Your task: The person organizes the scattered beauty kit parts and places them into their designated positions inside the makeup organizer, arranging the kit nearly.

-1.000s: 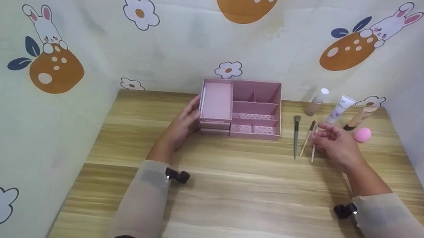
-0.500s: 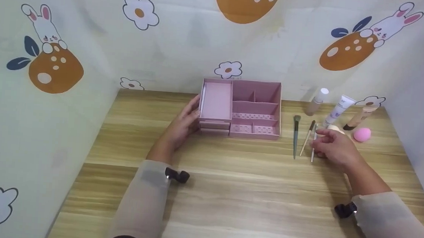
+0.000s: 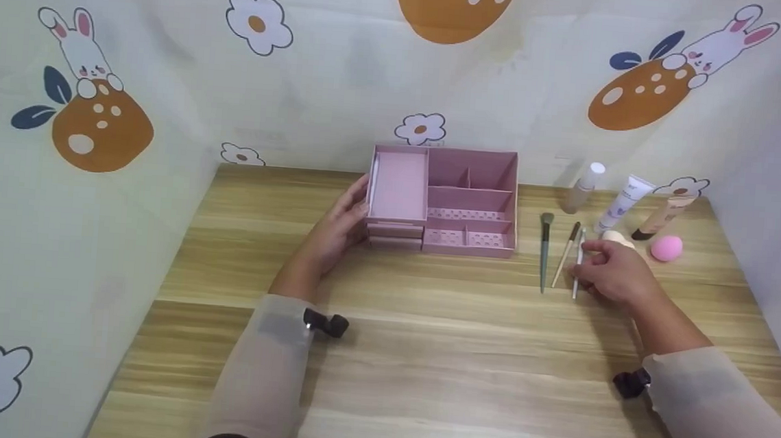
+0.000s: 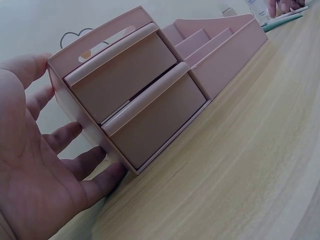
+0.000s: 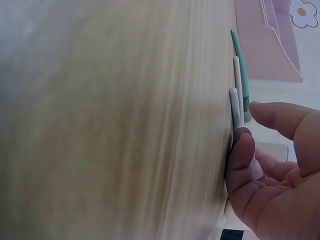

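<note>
In the head view my left hand [image 3: 340, 233] lies along the left side of a pink makeup organizer [image 3: 467, 250]. The left wrist view shows its spread fingertips against the organizer's side wall, beside two closed drawers [image 4: 155, 120]. On the right, my right hand [image 3: 614, 270] is low at a thin white makeup brush [image 3: 576, 287] on the table. In the right wrist view its bent fingers [image 5: 242, 150] are right at that brush, with one digit held apart above. Left of it lie a wooden-handled brush [image 3: 564, 259] and a green-handled brush [image 3: 544, 257].
Behind the right hand are a white-capped bottle [image 3: 583, 191], a white tube [image 3: 625, 202] and a beige tube [image 3: 667, 216] with a black cap. A pink sponge [image 3: 667, 248] and a partly hidden cream-coloured one [image 3: 615, 237] sit nearby. A patterned cloth wall [image 3: 330, 105] closes off the back.
My right hand has drawn slightly nearer to the body and lower along the white brush, uncovering part of the cream-coloured sponge. The left hand and the organizer stay in place.
</note>
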Available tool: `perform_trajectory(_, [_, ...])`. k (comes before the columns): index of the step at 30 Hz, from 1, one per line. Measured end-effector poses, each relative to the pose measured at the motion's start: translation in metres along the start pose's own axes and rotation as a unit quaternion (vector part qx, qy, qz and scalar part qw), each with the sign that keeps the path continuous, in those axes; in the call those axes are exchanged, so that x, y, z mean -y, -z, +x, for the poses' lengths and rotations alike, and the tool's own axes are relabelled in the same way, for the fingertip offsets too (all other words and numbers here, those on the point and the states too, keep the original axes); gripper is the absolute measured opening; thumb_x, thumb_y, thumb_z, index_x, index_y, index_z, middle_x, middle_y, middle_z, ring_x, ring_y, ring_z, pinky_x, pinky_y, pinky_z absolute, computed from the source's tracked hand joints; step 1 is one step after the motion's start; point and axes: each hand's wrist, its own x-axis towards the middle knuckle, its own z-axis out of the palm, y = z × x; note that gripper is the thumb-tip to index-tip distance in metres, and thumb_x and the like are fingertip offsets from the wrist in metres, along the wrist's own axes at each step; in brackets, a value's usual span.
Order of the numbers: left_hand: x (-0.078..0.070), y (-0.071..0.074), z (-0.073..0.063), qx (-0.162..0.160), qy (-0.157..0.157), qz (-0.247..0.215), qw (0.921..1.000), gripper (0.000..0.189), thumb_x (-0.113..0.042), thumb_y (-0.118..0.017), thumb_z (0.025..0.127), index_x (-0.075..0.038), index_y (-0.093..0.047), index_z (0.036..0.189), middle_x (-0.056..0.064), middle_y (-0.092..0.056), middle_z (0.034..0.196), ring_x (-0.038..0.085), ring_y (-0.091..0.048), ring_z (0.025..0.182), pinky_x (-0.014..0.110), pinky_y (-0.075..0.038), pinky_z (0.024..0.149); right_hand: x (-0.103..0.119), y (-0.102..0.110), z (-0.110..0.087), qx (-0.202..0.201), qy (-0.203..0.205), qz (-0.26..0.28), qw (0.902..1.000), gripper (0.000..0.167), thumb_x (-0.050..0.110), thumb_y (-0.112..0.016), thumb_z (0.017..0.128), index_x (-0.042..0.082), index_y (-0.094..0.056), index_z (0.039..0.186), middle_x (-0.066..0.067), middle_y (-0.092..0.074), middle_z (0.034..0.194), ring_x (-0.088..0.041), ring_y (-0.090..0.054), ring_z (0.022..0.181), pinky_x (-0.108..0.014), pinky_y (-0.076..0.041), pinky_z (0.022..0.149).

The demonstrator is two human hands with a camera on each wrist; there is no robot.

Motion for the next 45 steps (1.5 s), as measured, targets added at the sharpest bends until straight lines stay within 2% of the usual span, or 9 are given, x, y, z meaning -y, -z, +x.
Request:
perform_trajectory(3, [0.0, -0.0002, -0.0003, 0.002, -0.002, -0.003, 1.0, 0.058, -0.04, -0.055, 0.111, -0.044, -0.035, 0.165, -0.005, -0.026, 0.178, 0.033, -0.035, 0.162, 0.061, -0.033, 0.131, 0.0003, 0.0001, 0.0015, -0.004, -0.002, -0.015, 0.9999, 0.075, 0.025, -0.079, 0.097, -0.01, -0.045, 0.153, -0.022, -0.07, 0.119, -0.012, -0.066, 0.082, -0.024, -0.057, 0.065])
perform_trajectory(10, [-0.0003, 0.0, -0.0001, 0.004, 0.001, -0.009, 0.9999, 0.061, -0.038, -0.056, 0.111, -0.041, -0.033, 0.167, -0.004, -0.023, 0.18, 0.032, -0.031, 0.164, 0.06, -0.03, 0.132, 0.0026, -0.0001, 0.0038, -0.009, -0.012, -0.028, 0.9995, 0.072, 0.02, -0.08, 0.094, -0.01, -0.047, 0.15, -0.023, -0.073, 0.114, -0.014, -0.068, 0.079, -0.026, -0.057, 0.064])
perform_trajectory(16, [0.0001, 0.0003, -0.0003, -0.002, 0.008, -0.003, 1.0, 0.059, -0.04, -0.057, 0.11, -0.046, -0.035, 0.165, -0.006, -0.024, 0.179, 0.029, -0.032, 0.164, 0.056, -0.03, 0.133, 0.0046, 0.0019, 0.0036, -0.017, -0.024, -0.047, 0.9984, 0.067, 0.022, -0.08, 0.093, -0.01, -0.053, 0.146, -0.021, -0.072, 0.11, -0.019, -0.067, 0.083, -0.028, -0.056, 0.066])
perform_trajectory(19, [0.0, 0.0005, -0.001, -0.003, 0.007, -0.001, 1.0, 0.058, -0.04, -0.056, 0.11, -0.049, -0.036, 0.163, -0.007, -0.025, 0.179, 0.029, -0.034, 0.163, 0.056, -0.031, 0.132, 0.0024, 0.0029, 0.0057, -0.024, -0.022, -0.062, 0.9975, 0.066, 0.022, -0.08, 0.092, -0.01, -0.056, 0.144, -0.022, -0.072, 0.109, -0.018, -0.067, 0.082, -0.027, -0.056, 0.065])
perform_trajectory(25, [-0.0006, 0.0003, -0.0023, -0.006, 0.004, 0.0, 1.0, 0.057, -0.037, -0.054, 0.111, -0.048, -0.036, 0.164, -0.007, -0.025, 0.178, 0.029, -0.036, 0.162, 0.058, -0.033, 0.131, 0.0002, 0.0033, 0.0077, -0.024, -0.033, -0.04, 0.9984, 0.063, 0.017, -0.078, 0.092, -0.011, -0.057, 0.145, -0.023, -0.072, 0.11, -0.014, -0.068, 0.075, -0.027, -0.059, 0.061])
perform_trajectory(29, [0.0, 0.0003, -0.0013, -0.007, 0.004, 0.0, 1.0, 0.056, -0.037, -0.054, 0.112, -0.048, -0.036, 0.164, -0.006, -0.026, 0.178, 0.028, -0.038, 0.16, 0.056, -0.035, 0.131, 0.0013, 0.0039, 0.0058, -0.027, -0.034, -0.043, 0.9981, 0.061, 0.017, -0.078, 0.091, -0.01, -0.059, 0.143, -0.026, -0.07, 0.118, -0.017, -0.068, 0.08, -0.026, -0.059, 0.064])
perform_trajectory(37, [0.0004, 0.001, -0.0001, -0.008, 0.009, 0.007, 0.9999, 0.055, -0.039, -0.053, 0.112, -0.048, -0.036, 0.164, -0.006, -0.025, 0.179, 0.027, -0.038, 0.161, 0.055, -0.035, 0.131, 0.0025, 0.0041, 0.0045, -0.038, -0.02, -0.084, 0.9955, 0.058, 0.02, -0.079, 0.088, -0.008, -0.065, 0.137, -0.028, -0.069, 0.125, -0.033, -0.064, 0.101, -0.026, -0.053, 0.072])
perform_trajectory(45, [-0.0006, 0.0004, -0.0015, -0.009, 0.007, 0.009, 0.9999, 0.057, -0.04, -0.056, 0.11, -0.049, -0.037, 0.163, -0.006, -0.025, 0.179, 0.029, -0.035, 0.162, 0.058, -0.034, 0.131, 0.0015, 0.0031, 0.0032, -0.042, -0.015, -0.067, 0.9967, 0.054, 0.02, -0.079, 0.089, -0.008, -0.066, 0.134, -0.027, -0.073, 0.12, -0.023, -0.068, 0.087, -0.028, -0.056, 0.067])
